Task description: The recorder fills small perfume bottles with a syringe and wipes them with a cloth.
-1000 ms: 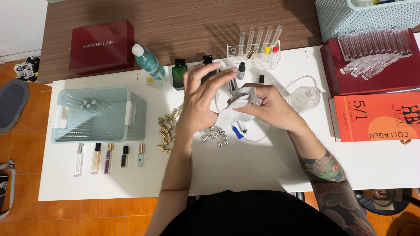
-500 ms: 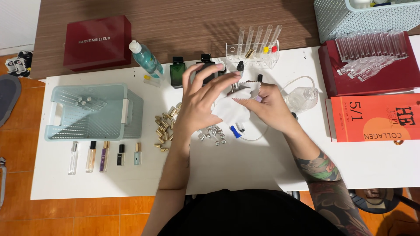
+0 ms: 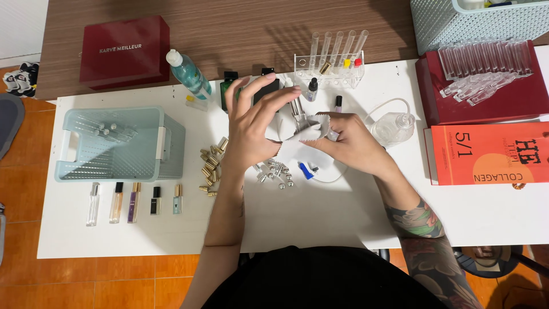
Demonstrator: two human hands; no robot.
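On a white tabletop (image 3: 343, 217), a small clear glass vial (image 3: 298, 110) stands wrapped in a white zigzag-edged cloth (image 3: 303, 133) between both hands: left hand (image 3: 251, 129) loosely spread against the cloth, right hand (image 3: 349, 143) pinching the cloth's edge.

Counts: five small perfume vials (image 3: 134, 202) in row below one pale-blue basket (image 3: 117, 143). Four test tubes (image 3: 337, 46) in one clear rack (image 3: 329, 74). Two dark-red boxes (image 3: 123, 48). One orange box (image 3: 489, 151). Gold caps (image 3: 210, 166): heap, uncountable.
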